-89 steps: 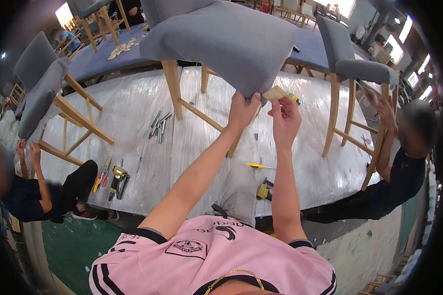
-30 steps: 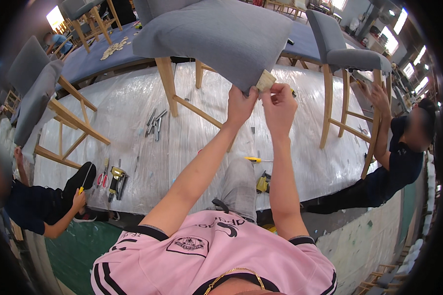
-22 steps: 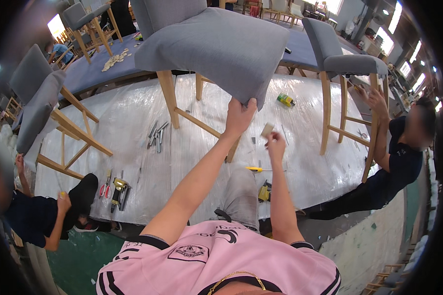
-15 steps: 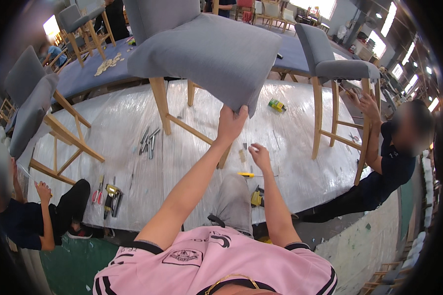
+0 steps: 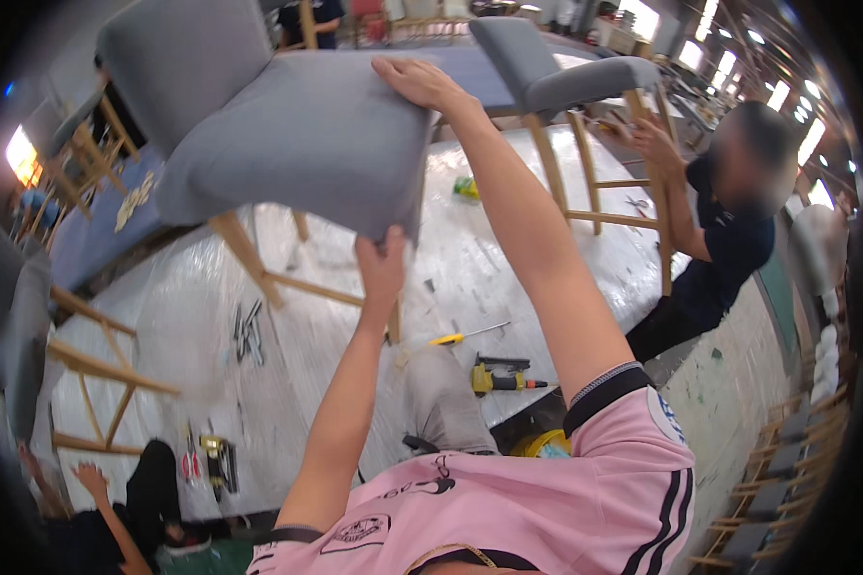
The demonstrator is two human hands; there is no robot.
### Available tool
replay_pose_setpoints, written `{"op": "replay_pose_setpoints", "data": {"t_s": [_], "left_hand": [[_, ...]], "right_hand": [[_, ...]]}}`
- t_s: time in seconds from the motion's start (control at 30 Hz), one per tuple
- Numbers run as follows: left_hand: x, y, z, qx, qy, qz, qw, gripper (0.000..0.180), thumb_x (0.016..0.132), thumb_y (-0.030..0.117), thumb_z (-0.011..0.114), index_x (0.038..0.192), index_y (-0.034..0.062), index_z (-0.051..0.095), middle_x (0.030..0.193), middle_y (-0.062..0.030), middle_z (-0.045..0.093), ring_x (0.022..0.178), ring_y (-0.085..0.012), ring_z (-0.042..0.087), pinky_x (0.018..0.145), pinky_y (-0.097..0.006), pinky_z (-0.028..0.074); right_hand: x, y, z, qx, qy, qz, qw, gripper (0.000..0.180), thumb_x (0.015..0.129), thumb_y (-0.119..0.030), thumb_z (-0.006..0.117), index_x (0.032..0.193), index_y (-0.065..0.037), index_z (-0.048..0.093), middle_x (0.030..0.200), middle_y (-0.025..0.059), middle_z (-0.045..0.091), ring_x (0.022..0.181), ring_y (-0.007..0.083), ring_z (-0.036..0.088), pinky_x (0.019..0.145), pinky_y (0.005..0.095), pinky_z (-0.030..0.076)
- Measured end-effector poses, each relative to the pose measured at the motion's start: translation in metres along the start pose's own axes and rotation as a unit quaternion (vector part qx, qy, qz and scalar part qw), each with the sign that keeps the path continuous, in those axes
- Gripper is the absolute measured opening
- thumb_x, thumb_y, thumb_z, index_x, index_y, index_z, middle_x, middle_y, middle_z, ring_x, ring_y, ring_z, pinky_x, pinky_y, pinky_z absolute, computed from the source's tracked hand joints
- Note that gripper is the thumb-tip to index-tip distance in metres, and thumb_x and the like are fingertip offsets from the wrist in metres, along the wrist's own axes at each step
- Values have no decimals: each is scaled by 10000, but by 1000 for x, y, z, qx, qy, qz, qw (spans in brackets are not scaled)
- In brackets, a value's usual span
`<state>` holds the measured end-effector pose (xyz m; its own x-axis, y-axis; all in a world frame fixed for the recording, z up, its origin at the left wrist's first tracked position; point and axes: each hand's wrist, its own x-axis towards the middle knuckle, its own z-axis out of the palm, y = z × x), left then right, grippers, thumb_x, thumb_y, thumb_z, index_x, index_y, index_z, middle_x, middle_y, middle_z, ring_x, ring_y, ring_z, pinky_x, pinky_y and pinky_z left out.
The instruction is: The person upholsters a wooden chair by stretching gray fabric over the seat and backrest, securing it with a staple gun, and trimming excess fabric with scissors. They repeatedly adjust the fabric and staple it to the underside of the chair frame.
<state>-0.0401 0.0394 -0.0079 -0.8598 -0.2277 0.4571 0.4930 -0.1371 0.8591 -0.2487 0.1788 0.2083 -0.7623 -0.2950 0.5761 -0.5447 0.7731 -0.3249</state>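
The gray chair (image 5: pixel 249 125) is standing on the shiny table (image 5: pixel 177 350). The left hand (image 5: pixel 382 268) is holding its near corner; the right hand (image 5: pixel 427 84) is lying on top, fingers loose.

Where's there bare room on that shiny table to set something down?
On the wrapped table, one free patch lies between the metal rods, the left nail gun and the left forearm; another between the right forearm and the right chair's leg. It's crowded by the knee, with a screwdriver and second nail gun. Left hand and right hand are on the gray seat.
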Motion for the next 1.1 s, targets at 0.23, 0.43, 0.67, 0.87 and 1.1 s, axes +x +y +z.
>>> {"op": "replay_pose_setpoints", "data": {"t_s": [0.23, 0.43, 0.67, 0.87, 1.1], "left_hand": [[-6, 21, 7, 32, -28, 20, 999, 372, 934, 194, 699, 1198, -57, 623, 1098, -211, 692, 1024, -275, 656, 900, -376, 501], [1, -2, 3, 53, -37, 35, 997, 322, 964, 213, 686, 1134, -59, 658, 1046, -152, 724, 918, -231, 676, 798, -361, 528], [13, 5, -15, -29, -102, 34, 994, 346, 1002, 186, 663, 1246, -56, 619, 1105, -99, 709, 979, -154, 644, 826, -322, 524], [8, 18, 6, -36, -112, 32, 993, 462, 965, 165, 678, 1343, -62, 538, 1259, -200, 643, 1181, -280, 618, 991, -378, 479], [8, 18, -11, 23, -143, 22, 989, 651, 919, 310, 754, 1429, -14, 510, 1405, -196, 583, 1299, -331, 556, 1082, -410, 424]], "right_hand": [[-67, -41, 8, -40, -16, -73, 996, 691, 1018, -699, 326, 1482, -245, 563, 1598, 48, 462, 1510, 322, 353, 1245, 539, 219], [-117, -129, -5, -70, -10, -185, 980, 773, 935, -737, 483, 1451, -169, 577, 1531, 144, 514, 1447, 366, 428, 1211, 507, 297], [-153, -179, -27, 15, -11, -175, 984, 846, 925, -677, 586, 1552, -130, 429, 1603, 248, 372, 1465, 446, 375, 1221, 523, 281], [-168, -150, -29, -214, 28, -73, 974, 1054, 790, -650, 761, 1529, 9, 401, 1515, 311, 438, 1408, 527, 406, 1180, 566, 324], [-133, -218, 53, -336, 7, -85, 938, 1158, 713, -603, 843, 1554, 19, 345, 1551, 282, 400, 1439, 468, 378, 1146, 664, 298]]}}
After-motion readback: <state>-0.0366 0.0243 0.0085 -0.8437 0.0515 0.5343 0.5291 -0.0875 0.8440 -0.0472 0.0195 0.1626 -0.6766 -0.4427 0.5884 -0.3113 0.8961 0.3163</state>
